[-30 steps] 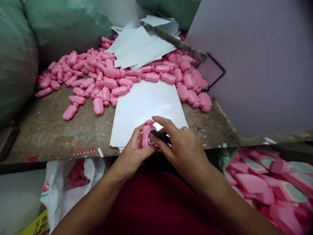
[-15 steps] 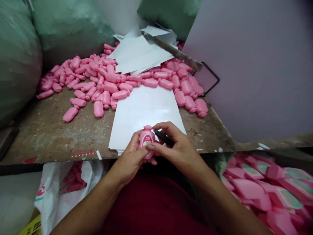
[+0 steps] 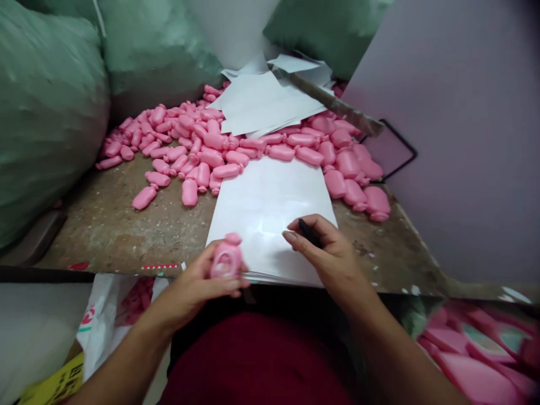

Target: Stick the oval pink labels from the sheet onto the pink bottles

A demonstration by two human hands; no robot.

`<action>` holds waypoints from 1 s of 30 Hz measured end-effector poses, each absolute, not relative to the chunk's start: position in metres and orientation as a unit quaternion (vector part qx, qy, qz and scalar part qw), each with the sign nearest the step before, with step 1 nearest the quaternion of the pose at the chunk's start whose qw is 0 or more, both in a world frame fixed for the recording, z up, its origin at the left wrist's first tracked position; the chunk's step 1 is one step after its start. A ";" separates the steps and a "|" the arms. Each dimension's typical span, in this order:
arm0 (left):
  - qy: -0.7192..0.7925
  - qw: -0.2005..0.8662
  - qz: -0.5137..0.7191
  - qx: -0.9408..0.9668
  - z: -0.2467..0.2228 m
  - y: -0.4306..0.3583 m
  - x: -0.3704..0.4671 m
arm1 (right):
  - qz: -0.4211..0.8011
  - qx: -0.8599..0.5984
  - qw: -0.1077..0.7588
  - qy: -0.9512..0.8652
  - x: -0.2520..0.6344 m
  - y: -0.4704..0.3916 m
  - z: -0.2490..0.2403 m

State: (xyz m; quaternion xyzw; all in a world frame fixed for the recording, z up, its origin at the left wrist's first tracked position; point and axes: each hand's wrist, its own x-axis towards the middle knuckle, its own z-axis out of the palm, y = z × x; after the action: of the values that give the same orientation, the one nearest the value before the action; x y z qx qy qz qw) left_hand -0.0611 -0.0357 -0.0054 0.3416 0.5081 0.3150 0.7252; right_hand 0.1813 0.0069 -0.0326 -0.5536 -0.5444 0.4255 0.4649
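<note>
My left hand [image 3: 206,281] is closed around a small pink bottle [image 3: 226,259], its neck up and slightly blurred by motion. An oval label shows on the bottle's front. To the right, above the near part of a stack of white sheets [image 3: 270,214], my right hand [image 3: 333,253] grips a slim black pen-like tool [image 3: 310,232]; its exact kind is not clear. The thumb and forefinger of that hand reach past the tool, and whether anything thin is between them cannot be made out. The two hands are apart.
Many pink bottles [image 3: 213,140] lie heaped across the worn table [image 3: 101,225], with loose white sheets [image 3: 261,101] on top. Green sacks [image 3: 156,50] stand behind. Below the edge are a white bag [image 3: 101,320] at left and larger pink bottles [image 3: 476,360] at right.
My hands have separated: the left moved left with the pink bottle, the right moved right with the black tool. The view has shifted, so the table scene sits further right.
</note>
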 end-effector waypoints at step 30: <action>0.691 0.390 0.352 0.497 -0.046 -0.016 -0.136 | 0.063 -0.490 0.137 -0.859 0.218 -0.024 -0.034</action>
State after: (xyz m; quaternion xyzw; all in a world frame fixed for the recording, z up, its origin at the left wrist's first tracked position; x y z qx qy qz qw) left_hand -0.1363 -0.0159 -0.0462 0.4970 0.6908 0.3515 0.3901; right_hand 0.2175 -0.0238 -0.0342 -0.4896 -0.8589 0.0626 0.1370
